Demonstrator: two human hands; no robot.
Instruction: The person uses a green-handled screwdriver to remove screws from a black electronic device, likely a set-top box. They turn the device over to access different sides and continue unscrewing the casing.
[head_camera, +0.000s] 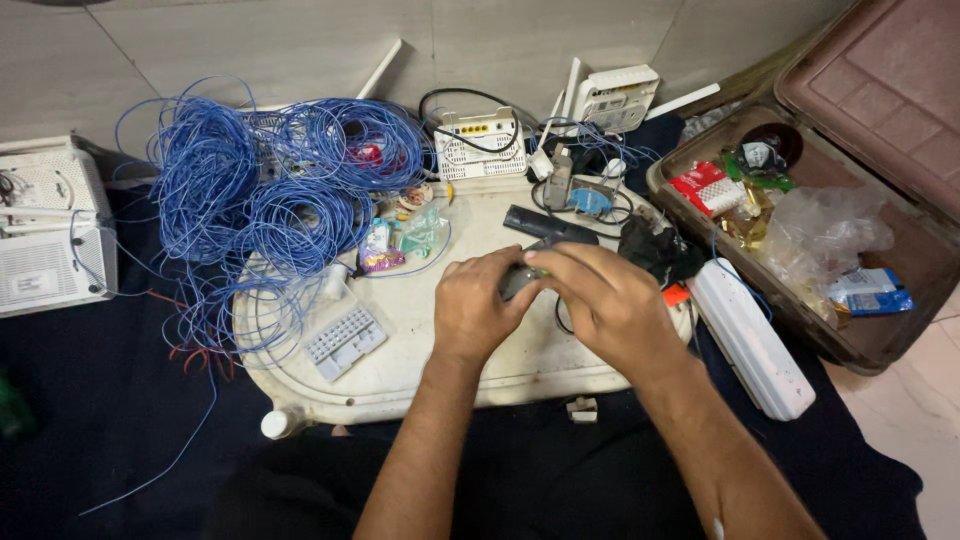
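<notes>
My left hand (478, 305) and my right hand (605, 300) meet over the middle of a low white table (400, 375). Both close around a small dark grey device (518, 281), mostly hidden by the fingers. A black flat object (548, 226) lies just beyond the hands. A thin dark cable (558, 318) loops under my right hand.
A big tangle of blue wire (260, 190) covers the table's left and far side. A small white keypad piece (345, 340) lies front left. White routers (480, 148) (615, 97) (45, 230) sit behind and left. A white power strip (750, 340) and an open brown case (850, 330) are right.
</notes>
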